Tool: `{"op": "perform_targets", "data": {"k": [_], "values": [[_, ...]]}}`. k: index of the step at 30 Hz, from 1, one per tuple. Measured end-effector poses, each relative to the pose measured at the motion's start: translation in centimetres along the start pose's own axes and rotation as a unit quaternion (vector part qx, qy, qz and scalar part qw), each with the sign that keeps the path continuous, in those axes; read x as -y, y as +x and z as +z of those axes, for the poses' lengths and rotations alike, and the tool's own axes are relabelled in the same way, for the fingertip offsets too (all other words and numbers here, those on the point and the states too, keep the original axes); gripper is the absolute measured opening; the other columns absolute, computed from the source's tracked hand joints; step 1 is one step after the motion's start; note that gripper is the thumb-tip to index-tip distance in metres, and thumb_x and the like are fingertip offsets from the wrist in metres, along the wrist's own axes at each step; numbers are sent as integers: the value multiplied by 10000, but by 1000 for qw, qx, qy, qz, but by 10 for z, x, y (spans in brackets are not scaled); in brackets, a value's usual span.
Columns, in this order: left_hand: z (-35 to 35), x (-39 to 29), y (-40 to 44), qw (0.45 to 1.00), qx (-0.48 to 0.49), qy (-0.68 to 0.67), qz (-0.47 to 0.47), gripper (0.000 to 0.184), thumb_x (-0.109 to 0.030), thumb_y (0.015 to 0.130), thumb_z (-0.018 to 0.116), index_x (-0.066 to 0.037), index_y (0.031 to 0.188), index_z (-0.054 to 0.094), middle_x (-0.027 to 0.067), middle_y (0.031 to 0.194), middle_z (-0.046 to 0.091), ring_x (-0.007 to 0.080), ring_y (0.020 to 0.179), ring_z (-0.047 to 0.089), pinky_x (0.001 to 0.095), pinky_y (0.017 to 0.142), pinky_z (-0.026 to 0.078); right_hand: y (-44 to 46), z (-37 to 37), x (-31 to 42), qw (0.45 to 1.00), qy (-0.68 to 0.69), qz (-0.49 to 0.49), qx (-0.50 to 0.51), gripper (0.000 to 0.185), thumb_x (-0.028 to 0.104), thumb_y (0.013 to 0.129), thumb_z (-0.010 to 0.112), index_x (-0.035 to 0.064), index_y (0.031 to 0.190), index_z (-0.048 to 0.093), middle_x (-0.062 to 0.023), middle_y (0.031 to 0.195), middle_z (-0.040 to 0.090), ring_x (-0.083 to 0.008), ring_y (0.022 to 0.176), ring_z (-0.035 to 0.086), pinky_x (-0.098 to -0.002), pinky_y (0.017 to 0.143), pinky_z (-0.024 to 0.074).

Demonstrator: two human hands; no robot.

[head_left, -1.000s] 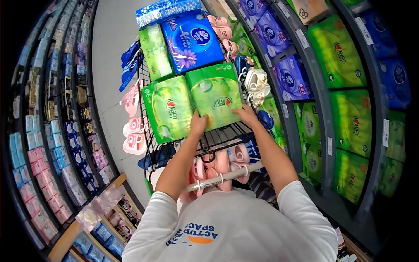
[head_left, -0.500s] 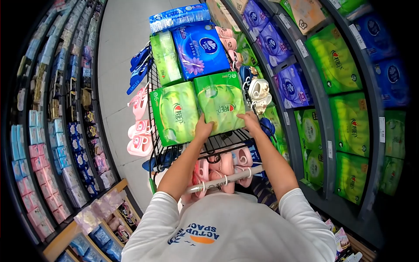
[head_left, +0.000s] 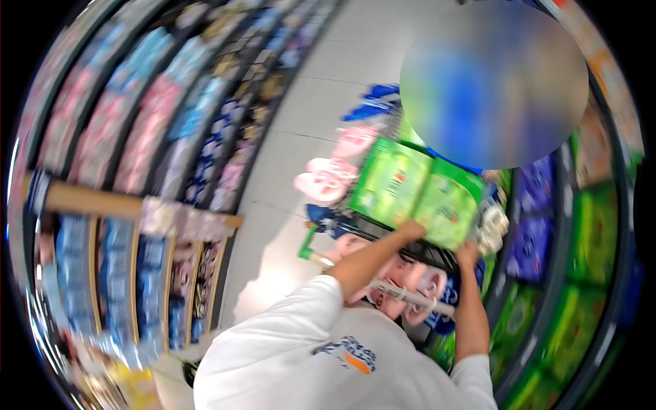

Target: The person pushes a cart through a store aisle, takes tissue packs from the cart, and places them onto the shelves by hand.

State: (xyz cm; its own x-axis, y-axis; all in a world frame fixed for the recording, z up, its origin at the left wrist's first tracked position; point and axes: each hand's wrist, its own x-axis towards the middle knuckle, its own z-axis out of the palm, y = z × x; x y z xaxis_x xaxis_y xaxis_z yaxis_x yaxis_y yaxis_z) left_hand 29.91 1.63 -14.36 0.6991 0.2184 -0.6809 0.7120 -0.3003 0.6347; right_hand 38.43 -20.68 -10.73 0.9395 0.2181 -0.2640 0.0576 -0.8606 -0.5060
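Two green packs of tissue paper lie side by side on a loaded black wire shopping cart (head_left: 437, 257): a left pack (head_left: 388, 183) and a right pack (head_left: 447, 208). My left hand (head_left: 411, 230) is closed on the near left corner of the right pack, close to the gap between the two. At that pack's near right corner, my right hand (head_left: 467, 254) grips the edge. Motion blur softens the fingers of both hands. Pink slippers (head_left: 393, 273) hang under my forearms by the cart handle (head_left: 403, 295).
More pink slippers (head_left: 324, 179) and blue slippers (head_left: 374, 102) hang on the cart's left side, white ones (head_left: 492, 229) on its right. Shelves of green packs (head_left: 593, 229) and purple packs (head_left: 529, 249) stand close on the right. Left, past the floor tiles (head_left: 273, 160), are shelves of small packets (head_left: 160, 137).
The view has swung and tilted, so the cart now appears farther right and more of the left shelves shows. Both hands remain at the right green pack's near corners.
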Motion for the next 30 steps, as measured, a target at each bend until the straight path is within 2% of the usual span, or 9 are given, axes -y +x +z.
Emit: {"op": "perform_targets", "data": {"k": [4,6,7,11,16,20,23,28,30], "values": [[-38,-28,-57,971,-77,-222,-35,554,-303,711,657,136,1045,605,302,1016,636,388,953,638,390,839,492,-1,-18,13,992,0,-111,-55,207,123,798,577,-30,688,492,-175,602,518,-300,560,527,-402,566,417],[-45,-32,-63,965,-78,-240,-67,602,-290,706,666,139,1116,564,299,1054,626,382,969,636,386,841,491,-7,-40,28,972,217,-38,77,209,120,863,581,15,703,497,-80,581,509,-175,540,501,-323,524,387],[-37,-25,-52,959,-178,-214,-50,487,-277,670,712,132,914,609,217,786,654,280,611,648,359,498,501,-10,-52,38,957,261,-58,110,212,141,912,571,47,734,505,-8,583,488,-91,521,450,-267,489,345],[-43,-16,-58,942,-108,-311,-60,525,-323,709,681,130,965,607,234,832,654,306,717,664,400,624,531,-11,-76,70,906,389,-86,140,173,117,894,574,86,732,521,26,597,480,-70,510,440,-231,448,326],[-55,-30,-93,874,-83,-474,-57,351,-359,820,674,-20,812,585,63,651,530,155,493,504,300,441,481,-18,-121,149,919,324,-195,108,154,112,865,590,19,752,540,-1,602,517,-82,523,478,-250,478,363],[-62,-42,-116,892,-99,-442,-1,345,-399,839,671,-78,947,602,24,808,574,140,703,554,296,592,507,-20,-166,170,929,258,-246,101,155,112,846,607,9,738,566,9,602,527,-66,534,463,-240,495,361],[-54,-68,-124,778,108,-611,96,598,-512,864,611,-55,1242,528,133,1184,610,274,1049,599,412,884,487,-53,-233,187,918,273,-233,166,149,107,833,612,8,727,576,24,606,530,-52,540,456,-233,502,361],[-17,-141,-149,650,272,-690,165,691,-550,892,534,-49,1357,429,143,1356,497,309,1232,472,473,1055,346,-128,-340,186,921,139,-345,111,104,92,795,594,18,722,589,-1,574,534,-49,543,481,-260,482,385],[-1,-174,-167,624,316,-673,239,681,-582,895,494,-110,1380,415,108,1333,514,311,1224,471,480,1064,342,-168,-379,174,914,47,-402,-12,104,145,718,611,44,710,590,-102,585,568,-204,521,575,-343,512,443]]}}
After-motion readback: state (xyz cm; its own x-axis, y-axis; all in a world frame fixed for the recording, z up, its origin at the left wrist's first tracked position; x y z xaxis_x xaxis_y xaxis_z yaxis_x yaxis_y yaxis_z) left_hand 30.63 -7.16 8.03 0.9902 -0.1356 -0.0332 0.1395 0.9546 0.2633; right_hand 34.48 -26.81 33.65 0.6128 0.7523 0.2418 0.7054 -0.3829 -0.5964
